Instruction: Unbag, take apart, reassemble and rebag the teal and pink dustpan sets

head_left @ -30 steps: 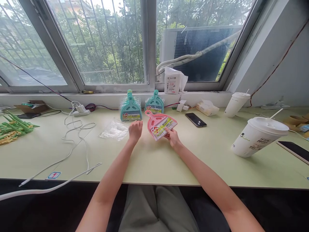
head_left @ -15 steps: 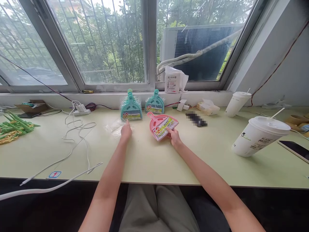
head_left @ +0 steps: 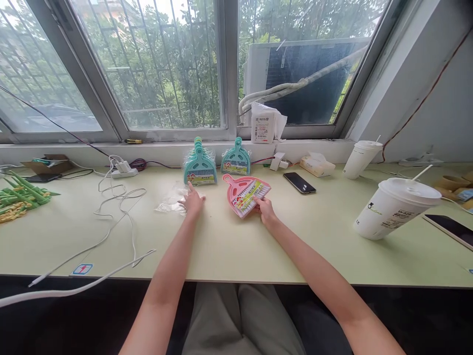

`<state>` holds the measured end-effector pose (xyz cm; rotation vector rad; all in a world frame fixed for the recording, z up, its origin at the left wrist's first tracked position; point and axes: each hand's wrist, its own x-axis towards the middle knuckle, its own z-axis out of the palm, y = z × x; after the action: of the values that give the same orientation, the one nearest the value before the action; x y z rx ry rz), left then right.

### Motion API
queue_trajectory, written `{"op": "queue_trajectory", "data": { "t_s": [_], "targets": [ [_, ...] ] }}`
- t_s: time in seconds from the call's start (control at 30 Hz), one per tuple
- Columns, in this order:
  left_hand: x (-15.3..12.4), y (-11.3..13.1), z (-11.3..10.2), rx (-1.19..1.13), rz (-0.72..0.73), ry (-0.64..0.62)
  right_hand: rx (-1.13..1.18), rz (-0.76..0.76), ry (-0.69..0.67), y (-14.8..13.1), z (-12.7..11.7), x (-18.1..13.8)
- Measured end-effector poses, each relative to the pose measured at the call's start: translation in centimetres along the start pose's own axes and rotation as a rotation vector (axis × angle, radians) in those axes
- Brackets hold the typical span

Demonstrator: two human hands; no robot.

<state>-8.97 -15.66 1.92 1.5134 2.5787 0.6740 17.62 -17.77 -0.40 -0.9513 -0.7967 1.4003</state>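
Observation:
My right hand (head_left: pixel 265 209) grips the lower right edge of a pink dustpan (head_left: pixel 236 185) with a small brush and a yellow-green label in it. The dustpan is tilted, its handle pointing up and left. My left hand (head_left: pixel 193 201) has its fingers spread and touches or hovers over a crumpled clear plastic bag (head_left: pixel 171 201); which of the two I cannot tell. Behind it, several turquoise dustpan sets (head_left: pixel 200 167) in clear wrap lean in a row. Another turquoise dustpan set (head_left: pixel 236 158) stands to their right.
A black phone (head_left: pixel 299 182) and a tissue pack (head_left: pixel 317 165) lie right of the dustpans. Two white cups stand at the right, the nearer cup (head_left: pixel 395 209) large with a straw. White cables (head_left: pixel 121 209) sprawl on the left, beside green and yellow bundles (head_left: pixel 25 195).
My left hand has opened, its fingers spreading beside the plastic bag, more of which now shows. My right hand still holds the pink dustpan in nearly the same place.

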Motion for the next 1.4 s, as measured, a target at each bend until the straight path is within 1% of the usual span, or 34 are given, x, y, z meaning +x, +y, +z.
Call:
{"op": "queue_trajectory", "data": {
  "t_s": [0.17,0.23,0.33,0.37,0.43,0.5,0.57,0.63,0.7,0.77,0.97,1.2,1.27,1.3,1.33,1.4],
  "targets": [
    [0.7,-0.7,-1.1,-0.102,-0.004,0.002,-0.017,0.012,0.002,-0.5,0.4,-0.5],
    [0.8,-0.9,-1.2,-0.125,-0.019,0.027,-0.023,0.019,0.014,-0.7,0.5,-0.7],
    [1.0,-1.1,-0.9,-0.097,-0.026,0.078,-0.023,0.025,0.019,-0.7,0.6,-0.7],
    [1.0,-1.1,-0.8,-0.084,-0.023,0.072,-0.021,0.024,0.018,-0.7,0.6,-0.7],
    [1.1,-1.2,-0.5,-0.054,-0.024,0.02,-0.021,0.021,0.017,-0.7,0.6,-0.7],
    [1.2,-1.3,-0.4,-0.02,-0.046,-0.011,-0.021,0.018,0.017,-0.7,0.6,-0.7],
    [1.4,-1.5,-0.4,-0.014,-0.075,0.014,-0.022,0.021,0.016,-0.7,0.6,-0.7],
    [1.7,-1.8,-0.5,-0.056,-0.09,0.028,-0.024,0.025,0.018,-0.7,0.6,-0.7],
    [2.0,-2.1,-0.8,-0.11,-0.072,-0.002,-0.034,0.027,0.017,-0.7,0.6,-0.7],
    [2.1,-2.4,-0.9,-0.122,-0.022,-0.031,-0.043,0.027,0.013,-0.6,0.6,-0.7],
    [1.6,-2.6,-1.1,0.018,0.056,0.001,-0.036,0.013,0.003,-0.3,0.4,-0.4],
    [1.2,-2.6,-2.3,0.185,0.039,0.028,-0.037,0.014,0.009,0.1,0.3,-0.1],
    [0.8,-2.2,-2.8,0.202,0.074,0.034,-0.032,0.018,0.008,0.1,0.2,-0.1],
    [0.6,-1.8,-3.0,0.201,0.116,0.058,-0.027,0.022,0.011,0.0,0.2,-0.1],
    [0.2,-1.3,-3.2,0.198,0.181,0.097,-0.019,0.026,0.019,-0.1,0.2,-0.1],
    [-0.9,0.0,-3.1,0.189,0.379,0.183,0.012,0.028,0.045,-0.5,0.0,-0.1]
  ]
}}
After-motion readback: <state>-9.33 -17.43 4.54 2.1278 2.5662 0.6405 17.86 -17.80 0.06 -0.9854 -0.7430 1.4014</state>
